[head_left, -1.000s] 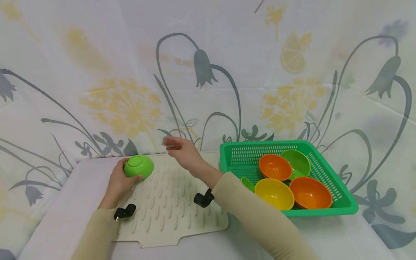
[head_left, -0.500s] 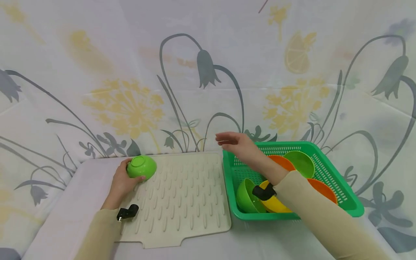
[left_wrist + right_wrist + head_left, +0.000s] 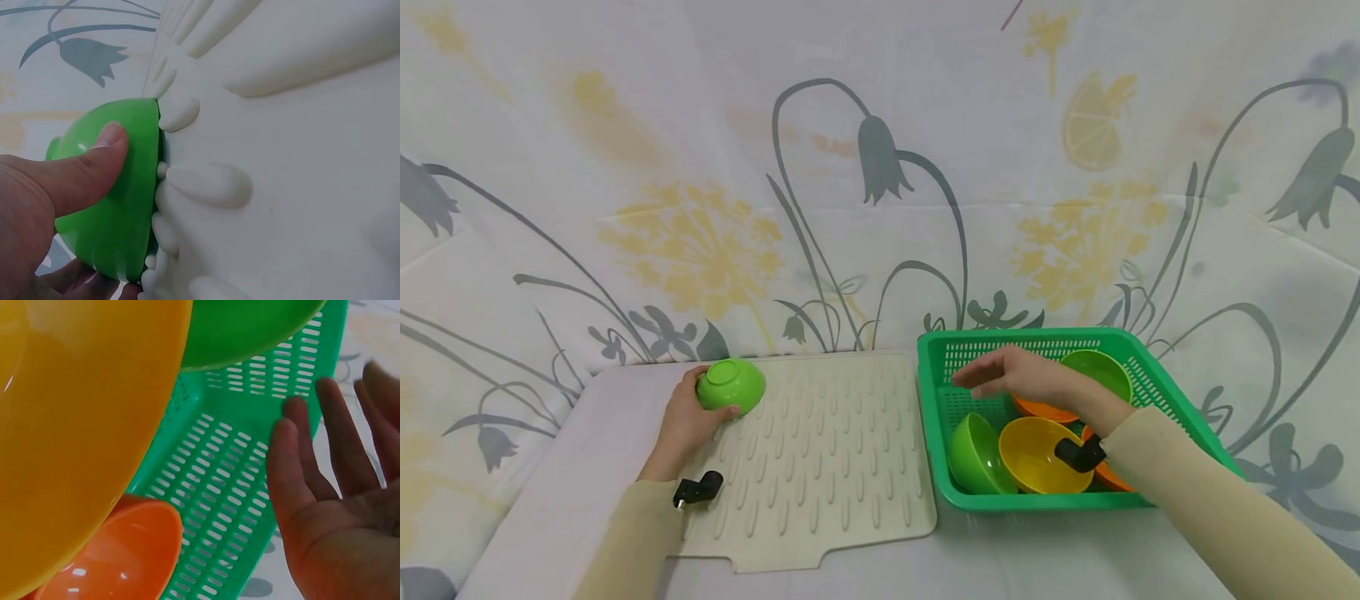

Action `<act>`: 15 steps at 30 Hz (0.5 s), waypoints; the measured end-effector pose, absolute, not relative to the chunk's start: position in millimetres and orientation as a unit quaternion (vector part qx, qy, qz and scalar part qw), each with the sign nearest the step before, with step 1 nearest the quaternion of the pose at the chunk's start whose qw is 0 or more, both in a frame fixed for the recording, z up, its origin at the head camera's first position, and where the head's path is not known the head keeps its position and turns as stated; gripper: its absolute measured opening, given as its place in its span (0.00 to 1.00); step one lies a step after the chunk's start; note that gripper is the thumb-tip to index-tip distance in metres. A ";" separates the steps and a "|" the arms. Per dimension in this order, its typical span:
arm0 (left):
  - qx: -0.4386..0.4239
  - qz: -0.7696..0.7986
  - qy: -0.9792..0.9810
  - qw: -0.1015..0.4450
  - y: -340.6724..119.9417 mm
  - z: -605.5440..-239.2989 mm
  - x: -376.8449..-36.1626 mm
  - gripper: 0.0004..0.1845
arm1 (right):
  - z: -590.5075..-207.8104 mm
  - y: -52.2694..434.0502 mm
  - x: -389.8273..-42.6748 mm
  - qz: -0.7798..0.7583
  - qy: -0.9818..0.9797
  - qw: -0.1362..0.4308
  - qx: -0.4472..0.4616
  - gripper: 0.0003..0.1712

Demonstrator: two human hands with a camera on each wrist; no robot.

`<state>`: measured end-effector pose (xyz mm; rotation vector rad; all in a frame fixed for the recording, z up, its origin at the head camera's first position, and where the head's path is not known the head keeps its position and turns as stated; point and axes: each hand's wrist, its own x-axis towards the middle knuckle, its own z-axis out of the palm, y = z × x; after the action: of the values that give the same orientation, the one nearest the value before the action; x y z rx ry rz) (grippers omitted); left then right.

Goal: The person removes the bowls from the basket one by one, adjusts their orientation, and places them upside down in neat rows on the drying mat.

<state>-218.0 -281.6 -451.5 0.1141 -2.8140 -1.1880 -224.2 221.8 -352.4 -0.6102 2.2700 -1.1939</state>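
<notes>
In the head view my left hand [image 3: 685, 417] grips a green bowl [image 3: 733, 387] turned bottom up at the far left corner of a cream ridged mat [image 3: 842, 546]. The left wrist view shows the thumb across the wall of this bowl [image 3: 137, 194], its rim against the mat's ridges. Over the green basket [image 3: 1030, 336], my right hand [image 3: 1026, 375] is open and holds nothing. Close by it are a tilted green bowl [image 3: 972, 458], a yellow bowl [image 3: 1033, 462] and an orange bowl [image 3: 1041, 410], the last partly covered by the hand.
At the back right of the basket sits another green bowl [image 3: 1105, 375]. A further orange bowl [image 3: 1108, 477] is mostly hidden behind the right wrist. A flower-patterned cloth [image 3: 880, 250] rises behind the table.
My right hand has moved right from above the mat to over the basket, then lowered. The left hand stays on the upturned green bowl.
</notes>
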 end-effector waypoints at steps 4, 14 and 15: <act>0.036 -0.389 -0.920 0.042 -281.0 -452.1 -217.9 0.48 | -356.8 224.3 -226.5 -0.384 0.842 0.284 -0.249 0.20; 0.033 -0.388 -0.920 0.044 -282.1 -452.1 -216.6 0.49 | -370.3 220.2 -226.0 -0.357 0.836 0.314 -0.275 0.20; 0.034 -0.389 -0.919 0.043 -282.5 -452.2 -216.5 0.49 | -371.1 219.4 -226.4 -0.355 0.836 0.313 -0.279 0.19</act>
<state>-216.5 -282.5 -452.2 0.1042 -2.8112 -1.1907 -226.4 219.4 -371.1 -0.7349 2.2037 -0.9349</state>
